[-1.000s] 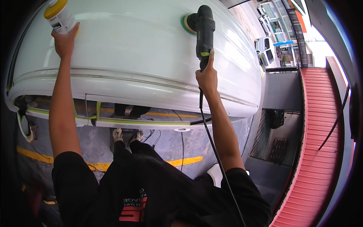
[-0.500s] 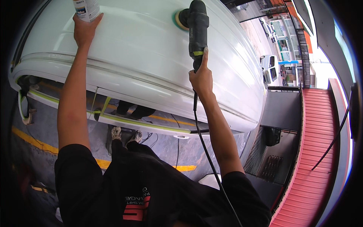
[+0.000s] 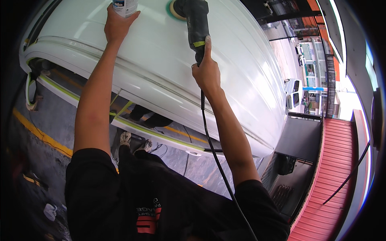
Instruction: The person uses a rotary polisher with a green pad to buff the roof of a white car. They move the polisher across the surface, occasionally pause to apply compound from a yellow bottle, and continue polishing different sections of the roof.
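Observation:
At the top of the head view, my left hand wraps round the lower part of a white bottle with a printed label; its top is cut off. My right hand grips the rear handle of a black power polisher, index finger stretched along its body. The polisher's round pad, pale with a green edge, is at the white roof of a vehicle. Whether the pad presses on the paint or spins, I cannot tell. Both arms reach out over the vehicle's side.
A black power cord runs from the polisher down past my right arm. Yellow-green masking tape edges the side windows. My shoes stand on a dark platform above a grey floor with yellow lines. A red corrugated panel is at right.
The bottle in my left hand has moved right, and the polisher has moved left and farther out, so they are closer together. The whole view has shifted slightly.

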The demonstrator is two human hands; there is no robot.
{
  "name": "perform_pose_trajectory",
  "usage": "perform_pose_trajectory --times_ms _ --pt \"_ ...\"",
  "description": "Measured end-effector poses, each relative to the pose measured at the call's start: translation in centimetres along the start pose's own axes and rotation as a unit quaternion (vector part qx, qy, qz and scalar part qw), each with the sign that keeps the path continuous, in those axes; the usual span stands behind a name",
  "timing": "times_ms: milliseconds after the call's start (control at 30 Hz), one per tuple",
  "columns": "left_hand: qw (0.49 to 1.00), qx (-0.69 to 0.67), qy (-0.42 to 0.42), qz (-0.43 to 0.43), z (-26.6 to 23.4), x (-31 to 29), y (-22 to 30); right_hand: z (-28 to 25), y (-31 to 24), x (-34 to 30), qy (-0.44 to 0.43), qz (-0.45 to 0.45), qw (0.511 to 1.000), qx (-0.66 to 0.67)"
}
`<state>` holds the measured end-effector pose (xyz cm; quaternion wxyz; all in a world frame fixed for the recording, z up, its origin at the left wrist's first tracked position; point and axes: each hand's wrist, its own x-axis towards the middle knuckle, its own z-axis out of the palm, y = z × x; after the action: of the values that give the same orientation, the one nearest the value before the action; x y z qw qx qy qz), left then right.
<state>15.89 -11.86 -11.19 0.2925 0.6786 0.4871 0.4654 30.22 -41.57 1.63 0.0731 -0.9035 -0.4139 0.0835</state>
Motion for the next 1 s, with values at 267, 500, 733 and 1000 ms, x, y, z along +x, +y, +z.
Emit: perform_pose_trajectory --times_ms 267,500,733,1000 --pt "1.0 0.012 0.002 -0.009 -0.1 0.3 0.5 -0.5 -2.9 -0.3 0.004 -0.03 0.999 -0.019" --pt "1.0 -0.023 0.005 -0.011 -0.4 0.0 0.6 -0.5 2.2 -9.2 0.029 0.053 0.998 -0.01" --pt "0.999 -0.03 0.018 0.012 0.2 -0.5 0.3 -0.6 7.5 -19.9 0.081 0.133 0.986 0.066" --pt "0.997 -0.074 -0.013 0.006 -1.4 -0.2 -1.3 -0.5 6.2 -21.4 0.07 0.179 0.978 0.084"
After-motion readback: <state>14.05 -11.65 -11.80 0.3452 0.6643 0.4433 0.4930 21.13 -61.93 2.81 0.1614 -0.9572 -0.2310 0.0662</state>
